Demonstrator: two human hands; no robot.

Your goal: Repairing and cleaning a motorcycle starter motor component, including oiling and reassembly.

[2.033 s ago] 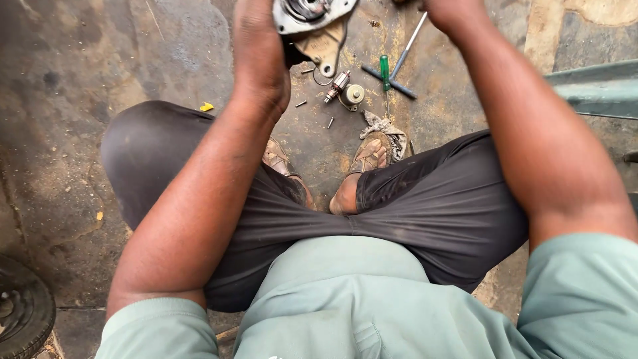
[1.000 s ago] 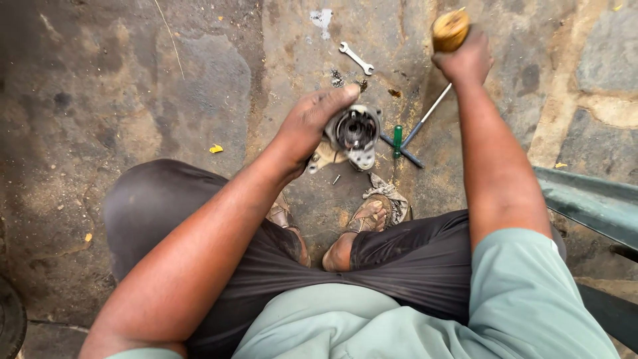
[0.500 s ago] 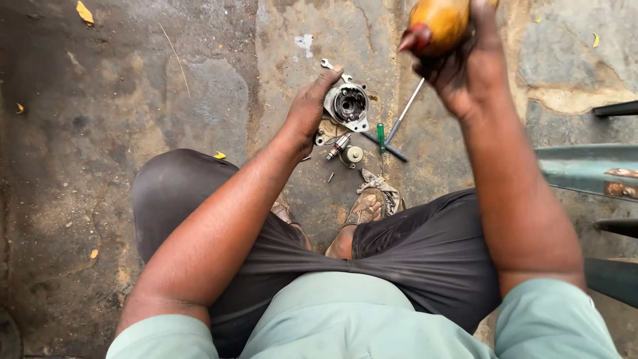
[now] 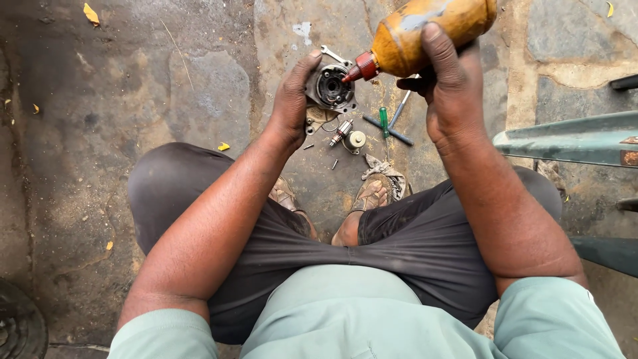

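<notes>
Over stained, cracked stone floor (image 4: 199,100): left hand (image 4: 292,100) clamped round grey round metal housing (image 4: 330,88), right hand (image 4: 452,93) wrapped about grimy orange plastic squeeze bottle (image 4: 432,30). Red nozzle (image 4: 359,68) touched bore; probably best squeezed gently, housing kept level.

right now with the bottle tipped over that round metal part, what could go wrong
1. The yellow bottle is tilted steeply with its red nozzle at the housing's centre; a hard squeeze by the right hand could flood it.
2. The left hand holds the round metal housing by one side only; it may slip.
3. Drips could land on the small parts and green-handled screwdriver below.
</notes>
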